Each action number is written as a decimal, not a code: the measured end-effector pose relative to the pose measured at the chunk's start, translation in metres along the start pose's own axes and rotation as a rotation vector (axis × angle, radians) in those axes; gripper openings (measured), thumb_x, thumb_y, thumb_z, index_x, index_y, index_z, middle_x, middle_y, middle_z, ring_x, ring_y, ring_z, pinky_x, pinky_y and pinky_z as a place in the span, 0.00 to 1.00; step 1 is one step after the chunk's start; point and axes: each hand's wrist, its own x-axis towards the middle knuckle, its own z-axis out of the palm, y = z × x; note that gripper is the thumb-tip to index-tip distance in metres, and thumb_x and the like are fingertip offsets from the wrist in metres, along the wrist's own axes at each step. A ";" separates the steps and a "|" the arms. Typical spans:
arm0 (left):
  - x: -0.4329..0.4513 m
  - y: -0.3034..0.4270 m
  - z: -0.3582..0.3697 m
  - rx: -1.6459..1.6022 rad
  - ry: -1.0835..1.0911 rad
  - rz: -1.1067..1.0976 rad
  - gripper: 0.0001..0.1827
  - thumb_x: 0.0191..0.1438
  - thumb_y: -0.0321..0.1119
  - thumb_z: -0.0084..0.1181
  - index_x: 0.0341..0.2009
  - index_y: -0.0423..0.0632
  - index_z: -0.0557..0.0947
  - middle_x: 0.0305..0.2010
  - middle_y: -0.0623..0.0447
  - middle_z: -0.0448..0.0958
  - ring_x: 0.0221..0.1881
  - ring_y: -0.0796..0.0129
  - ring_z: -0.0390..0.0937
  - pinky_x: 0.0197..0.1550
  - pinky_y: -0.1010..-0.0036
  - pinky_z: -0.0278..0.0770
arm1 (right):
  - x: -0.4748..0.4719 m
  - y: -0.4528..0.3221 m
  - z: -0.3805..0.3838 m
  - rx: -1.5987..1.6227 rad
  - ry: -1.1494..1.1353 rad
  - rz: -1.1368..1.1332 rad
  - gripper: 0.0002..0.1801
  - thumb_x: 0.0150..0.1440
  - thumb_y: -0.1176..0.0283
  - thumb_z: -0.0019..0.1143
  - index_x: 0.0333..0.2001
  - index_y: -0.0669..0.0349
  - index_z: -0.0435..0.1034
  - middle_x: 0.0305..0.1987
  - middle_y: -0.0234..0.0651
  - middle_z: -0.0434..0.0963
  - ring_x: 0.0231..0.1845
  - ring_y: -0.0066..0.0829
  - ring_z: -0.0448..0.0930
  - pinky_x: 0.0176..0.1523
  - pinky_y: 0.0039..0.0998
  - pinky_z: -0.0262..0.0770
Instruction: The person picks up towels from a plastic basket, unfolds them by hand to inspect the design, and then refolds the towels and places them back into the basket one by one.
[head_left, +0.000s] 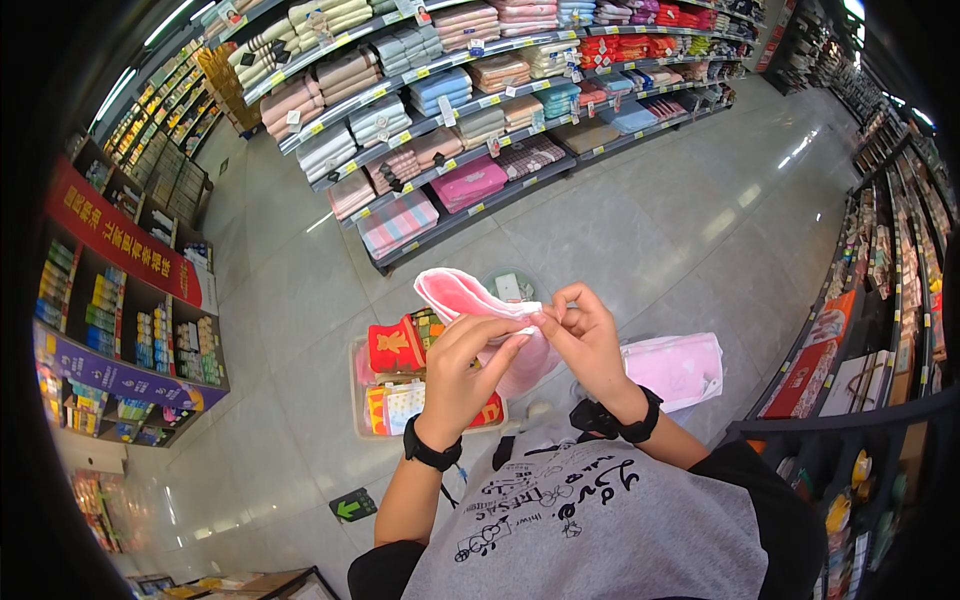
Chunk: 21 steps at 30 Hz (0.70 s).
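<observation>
Both my hands pinch a pink towel with white edging (457, 294) in front of my chest. My left hand (469, 360) grips its near edge between thumb and fingers. My right hand (589, 341) holds the white hem at the towel's right end, its thumb close to my left fingertips. One folded part stands up to the left, and a paler pink part hangs below my hands. Beneath on the left is a plastic bin (358, 405) of folded towels, including a red one with a bear figure (394, 345). A folded light pink towel (671, 367) lies to the right.
A shelf rack of folded towels (442, 150) stands ahead. A round translucent container (495, 283) with white items sits beyond my hands. Shelves of packaged goods (142, 330) stand left, and stocked shelving (862, 322) lines the right. A green-arrow floor sign (352, 507) is on the tiles.
</observation>
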 end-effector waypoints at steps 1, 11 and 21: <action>0.001 0.000 0.000 0.008 0.014 0.011 0.08 0.44 0.26 0.62 0.31 0.41 0.81 0.30 0.51 0.78 0.29 0.66 0.75 0.32 0.75 0.72 | -0.002 -0.002 0.000 -0.011 -0.021 0.007 0.08 0.57 0.80 0.48 0.32 0.59 0.57 0.26 0.23 0.69 0.28 0.06 0.66 0.29 0.11 0.60; 0.000 0.004 0.005 -0.010 0.092 -0.093 0.06 0.42 0.25 0.64 0.29 0.41 0.81 0.29 0.51 0.79 0.30 0.68 0.76 0.34 0.76 0.74 | -0.007 -0.005 -0.002 -0.085 -0.088 -0.006 0.06 0.59 0.79 0.45 0.33 0.60 0.57 0.27 0.23 0.69 0.27 0.06 0.62 0.29 0.12 0.57; 0.003 0.005 0.024 -0.031 0.197 -0.003 0.08 0.38 0.21 0.65 0.27 0.40 0.83 0.32 0.51 0.77 0.30 0.71 0.75 0.31 0.78 0.72 | -0.008 -0.011 -0.013 -0.021 -0.067 0.005 0.05 0.59 0.78 0.44 0.34 0.59 0.57 0.29 0.24 0.69 0.29 0.06 0.65 0.30 0.11 0.58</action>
